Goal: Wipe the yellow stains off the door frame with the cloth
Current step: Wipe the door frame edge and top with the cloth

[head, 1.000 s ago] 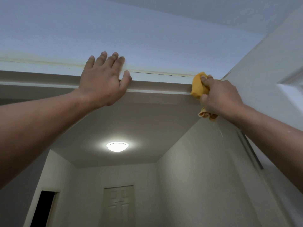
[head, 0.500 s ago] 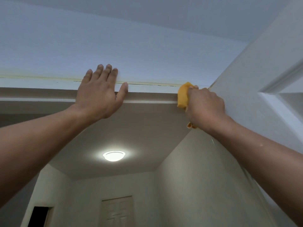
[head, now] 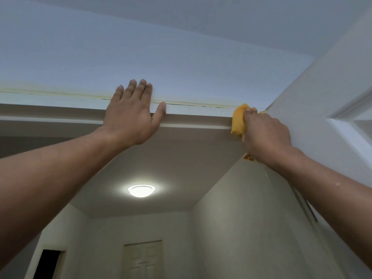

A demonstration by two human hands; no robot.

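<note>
The white door frame's top piece (head: 60, 102) runs across the view overhead. A faint yellow stain line (head: 60, 93) follows its upper edge where it meets the wall. My left hand (head: 132, 115) lies flat against the frame, fingers spread, holding nothing. My right hand (head: 265, 133) grips a yellow cloth (head: 238, 119) and presses it against the frame's right end, in the corner beside the open door. A scrap of the cloth hangs below my wrist.
The open white panelled door (head: 332, 93) stands close on the right. Beyond the frame is a hallway with a lit ceiling lamp (head: 141, 190), a closed door (head: 143, 258) at the far end and a dark opening (head: 49, 263) at lower left.
My right hand with the cloth has shifted a little along the frame's right corner. My left hand stays flat on the frame. The view has tilted slightly.
</note>
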